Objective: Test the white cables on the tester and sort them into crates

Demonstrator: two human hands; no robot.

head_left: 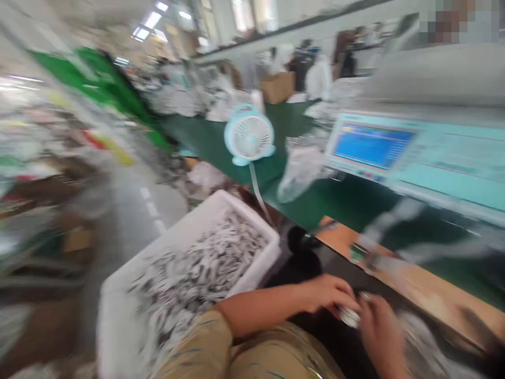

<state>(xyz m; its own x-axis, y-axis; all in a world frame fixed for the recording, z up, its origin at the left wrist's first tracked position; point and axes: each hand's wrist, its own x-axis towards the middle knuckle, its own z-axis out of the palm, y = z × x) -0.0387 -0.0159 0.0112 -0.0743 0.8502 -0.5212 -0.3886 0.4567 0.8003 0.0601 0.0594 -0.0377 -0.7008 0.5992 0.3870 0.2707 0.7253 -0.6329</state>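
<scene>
Wooden edging fronts the green tabletop beyond the hands, which pinch a small white item.

One left hand, one right hand showing. One fan standing. One screen shining. One bin holding many bits, too many for counting.

Bin of small parts, left of left hand. Fan on surface beyond bin, left of control panel.

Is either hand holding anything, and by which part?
A small pale item appears held by the left hand, the right hand close beside it; blur hides which part is gripped and whether both hold it.
</scene>
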